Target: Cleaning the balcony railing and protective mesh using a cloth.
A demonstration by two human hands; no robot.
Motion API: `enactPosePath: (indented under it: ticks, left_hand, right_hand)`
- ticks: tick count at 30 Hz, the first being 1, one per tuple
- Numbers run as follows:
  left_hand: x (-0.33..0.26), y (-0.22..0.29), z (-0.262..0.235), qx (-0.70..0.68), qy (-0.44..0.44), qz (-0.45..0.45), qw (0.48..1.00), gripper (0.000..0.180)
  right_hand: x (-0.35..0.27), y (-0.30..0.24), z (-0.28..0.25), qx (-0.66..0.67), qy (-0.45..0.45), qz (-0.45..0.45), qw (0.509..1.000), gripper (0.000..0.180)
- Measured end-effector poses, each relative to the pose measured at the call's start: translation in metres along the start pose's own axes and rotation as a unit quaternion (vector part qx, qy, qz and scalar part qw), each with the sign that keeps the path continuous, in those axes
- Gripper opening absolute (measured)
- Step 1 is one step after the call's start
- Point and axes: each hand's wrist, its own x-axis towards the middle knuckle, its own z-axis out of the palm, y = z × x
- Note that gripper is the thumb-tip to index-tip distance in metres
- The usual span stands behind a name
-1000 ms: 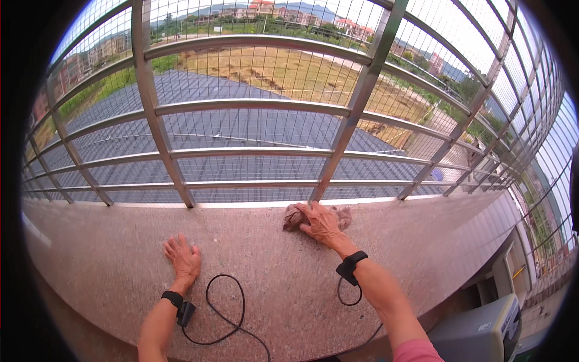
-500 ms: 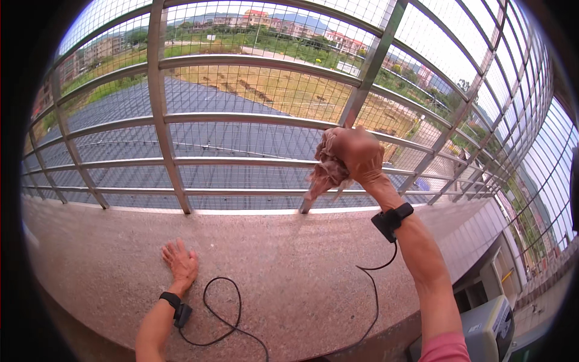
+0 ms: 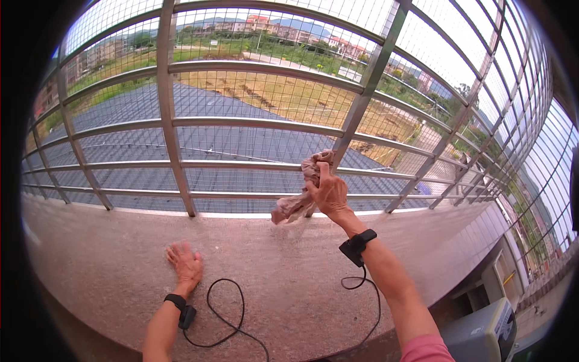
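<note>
My right hand (image 3: 329, 194) grips a crumpled, pinkish-brown rag (image 3: 301, 190) that droops below it against the railing bar (image 3: 356, 114); my left hand (image 3: 186, 264) lies flat, open, empty

A speckled stone ledge (image 3: 289, 283) fronts steel window bars (image 3: 175, 123) (daylight outside).
</note>
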Motion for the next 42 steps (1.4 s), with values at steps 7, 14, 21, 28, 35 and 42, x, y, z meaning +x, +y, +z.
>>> enactPosePath:
  ticks: [7,14,21,28,35,42]
  left_hand:
    - [0.001,-0.009,0.005,-0.02,0.013,-0.017,1.0,0.064]
    - [0.004,-0.007,0.008,-0.028,0.011,-0.008,1.0,0.066]
    - [0.003,-0.006,0.009,-0.017,0.002,-0.003,1.0,0.067]
    - [0.005,-0.004,0.011,-0.031,0.013,-0.002,0.999,0.066]
    - [0.002,-0.007,0.006,-0.039,0.013,-0.007,0.999,0.067]
    - [0.002,-0.004,0.009,-0.05,0.002,-0.019,0.999,0.069]
  right_hand:
    - [0.061,-0.014,-0.067,0.077,0.124,-0.037,0.989,0.023]
    - [0.117,0.005,-0.107,-0.106,0.195,-0.241,0.945,0.031]
    - [0.038,0.013,-0.035,0.083,0.127,0.016,0.988,0.033]
    - [0.015,0.016,-0.034,0.187,0.172,0.026,0.967,0.021]
    - [0.14,0.0,-0.151,0.013,0.293,-0.114,0.949,0.037]
    - [0.141,-0.02,-0.102,0.043,0.293,-0.082,0.951,0.041]
